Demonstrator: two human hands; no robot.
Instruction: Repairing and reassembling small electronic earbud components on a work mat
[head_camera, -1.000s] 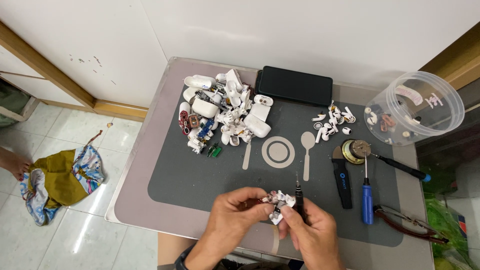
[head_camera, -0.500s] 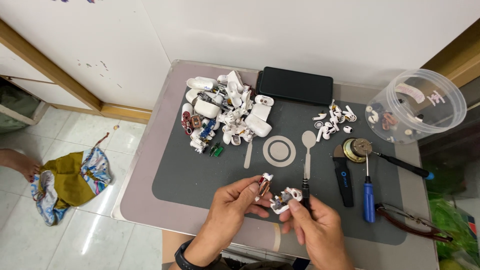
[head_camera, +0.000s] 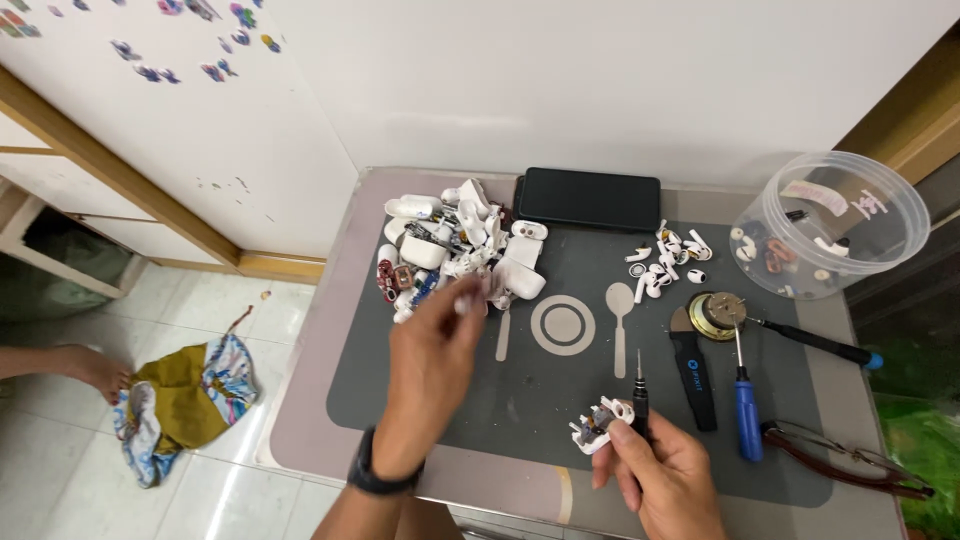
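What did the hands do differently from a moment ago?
The left hand let go of the broken white case and carried a small white piece up toward the pile of white parts. The right hand kept the case and a small screwdriver. The tools stayed put.

black phone (head_camera: 590, 198), clear plastic tub (head_camera: 905, 215), blue-handled screwdriver (head_camera: 748, 410), crumpled cloth on floor (head_camera: 185, 400)

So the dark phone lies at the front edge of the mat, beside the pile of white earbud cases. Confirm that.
Not quite: the head view shows the dark phone at the back edge of the mat, by the wall, beside the pile of white earbud cases.
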